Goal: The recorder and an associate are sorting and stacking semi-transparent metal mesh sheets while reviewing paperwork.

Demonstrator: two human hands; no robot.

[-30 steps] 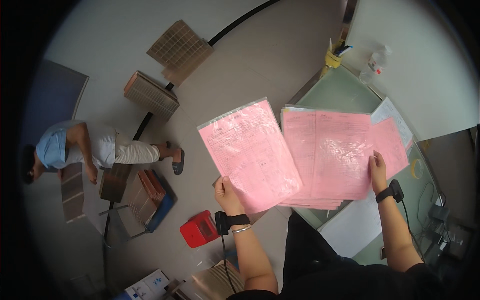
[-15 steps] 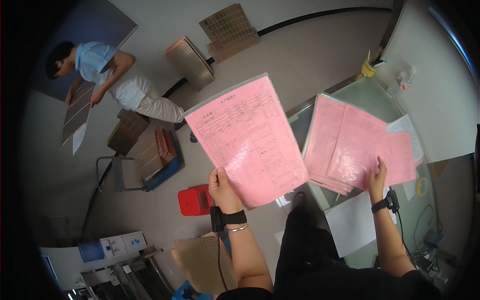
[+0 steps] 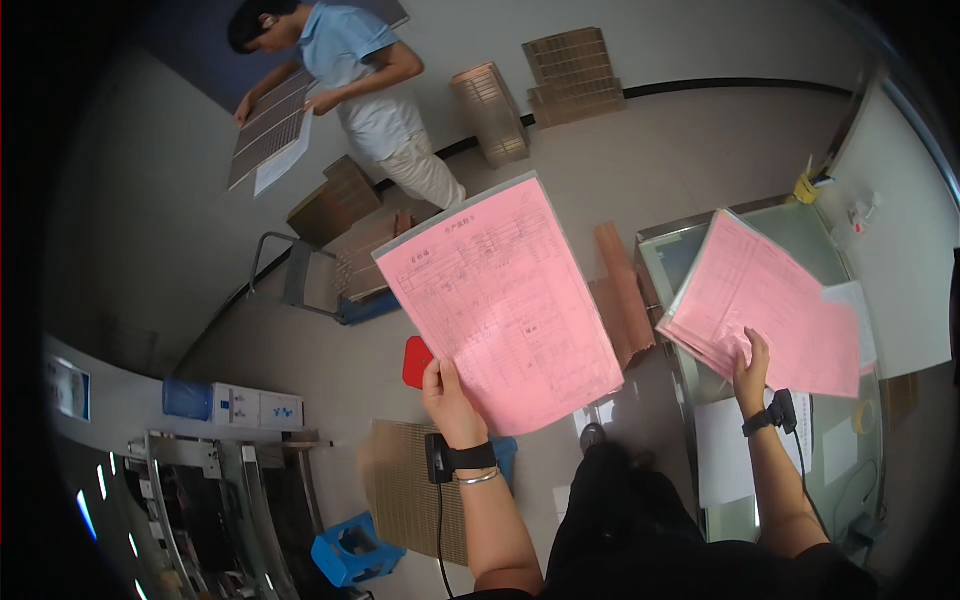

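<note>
A pink printed form in a clear plastic sleeve [image 3: 510, 310] is held up in front of me. My left hand [image 3: 455, 405] grips its lower left edge, with the thumb on the front. To the right, a small stack of sleeved pink forms [image 3: 770, 290] lies overlapping on a glass-topped desk [image 3: 685, 262]. My right hand [image 3: 752, 372] rests at the near edge of that stack, fingers stretched over the pink sheets. Part of its fingertips is hard to make out against the paper.
White papers [image 3: 740, 450], a tape roll [image 3: 868, 418] and a yellow pen cup [image 3: 807, 188] are on the desk. A co-worker [image 3: 365, 90] holds a slatted panel at the far left. A cart [image 3: 300, 270], blue stool [image 3: 355, 550] and brown panels [image 3: 405, 480] stand on the floor.
My view has shifted left and down, so the room's contents sit differently. The stack on the desk looks less fanned out. My left hand still holds the raised form.
</note>
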